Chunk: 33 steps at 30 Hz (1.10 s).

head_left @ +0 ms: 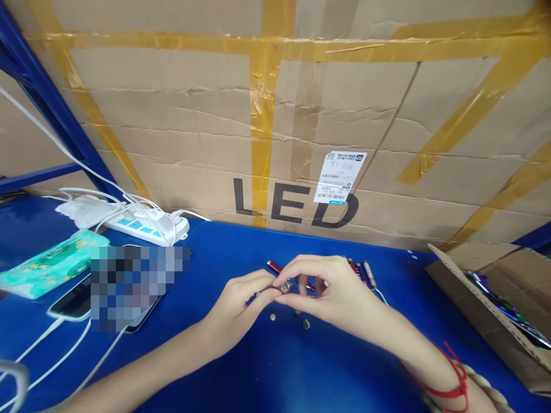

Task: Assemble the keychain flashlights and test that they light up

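Over the blue table [267, 367] my left hand [239, 307] and my right hand [327, 289] meet fingertip to fingertip. Both are closed in a pinch on a small silvery part [284, 287] between them. Behind my right hand lie several small pen-like sticks [364, 274], one red [274, 266]. On the table just below the hands lie three small round metal pieces [272, 316]. A red string is tied round my right wrist [451, 381].
A big taped cardboard box marked LED [301, 143] stands along the back. At left are a white power strip [146, 223], a green tissue pack [47, 264], phones on white cables [71, 301]. An open cardboard box [486, 304] with more pens sits at right.
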Each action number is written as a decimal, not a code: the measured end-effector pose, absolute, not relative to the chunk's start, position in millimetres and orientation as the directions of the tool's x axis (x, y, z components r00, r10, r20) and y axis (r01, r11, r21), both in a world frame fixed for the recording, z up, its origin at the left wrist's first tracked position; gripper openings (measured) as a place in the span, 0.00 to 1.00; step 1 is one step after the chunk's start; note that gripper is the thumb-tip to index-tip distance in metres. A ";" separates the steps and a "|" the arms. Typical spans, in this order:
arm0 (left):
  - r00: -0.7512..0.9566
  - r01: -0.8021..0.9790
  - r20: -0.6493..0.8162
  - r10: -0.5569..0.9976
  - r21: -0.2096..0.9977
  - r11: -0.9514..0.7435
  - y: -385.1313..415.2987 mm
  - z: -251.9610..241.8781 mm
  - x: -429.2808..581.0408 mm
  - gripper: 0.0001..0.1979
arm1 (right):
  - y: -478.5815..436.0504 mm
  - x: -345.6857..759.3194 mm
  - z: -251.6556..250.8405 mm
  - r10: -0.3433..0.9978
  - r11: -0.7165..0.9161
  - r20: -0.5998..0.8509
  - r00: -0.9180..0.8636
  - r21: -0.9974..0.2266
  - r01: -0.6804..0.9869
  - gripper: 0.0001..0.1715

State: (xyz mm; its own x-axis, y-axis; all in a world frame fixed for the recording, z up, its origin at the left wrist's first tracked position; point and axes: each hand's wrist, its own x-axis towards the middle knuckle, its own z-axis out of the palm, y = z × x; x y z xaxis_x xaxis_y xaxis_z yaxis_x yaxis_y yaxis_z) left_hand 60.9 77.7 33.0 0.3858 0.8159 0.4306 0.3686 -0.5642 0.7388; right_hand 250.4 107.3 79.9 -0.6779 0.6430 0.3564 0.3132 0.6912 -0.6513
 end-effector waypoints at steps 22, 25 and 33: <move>0.250 0.060 0.087 0.964 0.993 -0.105 52.9 8.0 51.4 0.04 | 123.4 257.0 38.9 0.778 0.559 -0.181 -0.601 -0.238 0.795 0.06; 0.226 0.076 0.125 0.966 0.986 -0.145 55.7 7.5 52.5 0.05 | 124.6 260.9 38.6 0.784 0.551 -0.133 -0.607 -0.302 0.778 0.05; 0.268 0.187 0.199 0.943 0.949 -0.253 55.3 -2.7 60.7 0.07 | 111.5 261.3 51.0 0.788 0.440 0.028 -0.615 -0.725 0.531 0.05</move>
